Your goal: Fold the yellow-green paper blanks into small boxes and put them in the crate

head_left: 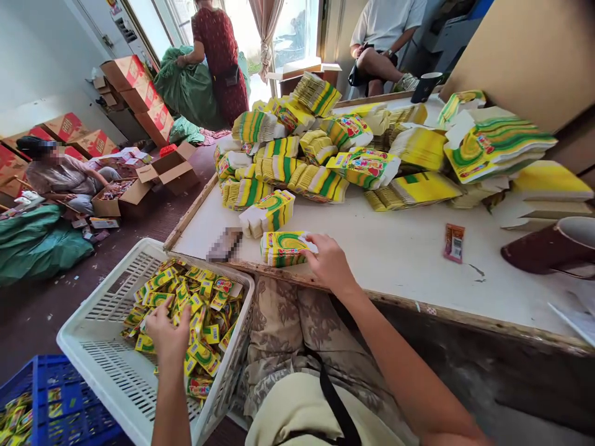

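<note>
Yellow cardboard (282, 249) should be steadied lightly by the pinching right hand (331, 263), half-open left hand (170, 328) seemingly empty above packets (203, 357).

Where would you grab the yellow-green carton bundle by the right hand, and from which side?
Probably its right end, coming from the right. The yellow-green carton bundle lies lengthwise along the near edge of the table, so that narrow end faces the right hand, which touches it.
</note>
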{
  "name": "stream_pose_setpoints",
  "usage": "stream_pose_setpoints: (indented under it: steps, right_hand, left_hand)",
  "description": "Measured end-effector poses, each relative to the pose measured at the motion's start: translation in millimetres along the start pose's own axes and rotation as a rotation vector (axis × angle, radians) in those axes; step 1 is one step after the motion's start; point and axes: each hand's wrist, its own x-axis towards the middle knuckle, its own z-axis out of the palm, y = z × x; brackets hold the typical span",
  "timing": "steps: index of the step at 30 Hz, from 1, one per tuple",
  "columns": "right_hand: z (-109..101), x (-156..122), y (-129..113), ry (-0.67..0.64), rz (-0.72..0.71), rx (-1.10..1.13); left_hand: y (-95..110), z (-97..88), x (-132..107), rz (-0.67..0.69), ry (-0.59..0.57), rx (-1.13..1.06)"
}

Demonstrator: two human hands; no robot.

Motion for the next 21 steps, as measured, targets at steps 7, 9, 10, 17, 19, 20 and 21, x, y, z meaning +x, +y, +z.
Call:
stream_pose_setpoints:
  steps: [7, 9, 10, 17, 19, 20, 21]
  right_hand:
    - [22, 21, -6, -0.137, 0.056, -0.212]
    - [21, 21, -8, -0.113, 0.057, -0.187]
    - [20, 22, -9, -0.098, 0.058, -0.17]
    - [7, -6, -36, -0.041, 0.038, 0.423]
    - [6, -27, -50, -0.179, 0.027, 0.666]
    - [6, -38, -58, -0.272, 0.031, 0.764]
    - [7, -48, -65, -0.325, 0.058, 0.865]
  left_hand:
    - [42, 43.2, -47, 0.093, -0.369, -0.403]
    - [61, 49.7, -55, 0.088, -0.447, -0.5]
    - [70, 52.7, -59, 0.078, -0.493, -0.552]
    - [135, 77.5, -81, -0.122, -0.788, -1.126]
    - [153, 80.8, -82, -0.197, -0.682, -1.328]
    - [162, 81.0, -82, -0.236, -0.61, -1.411]
    - [169, 80.5, -81, -0.271, -0.548, -1.479]
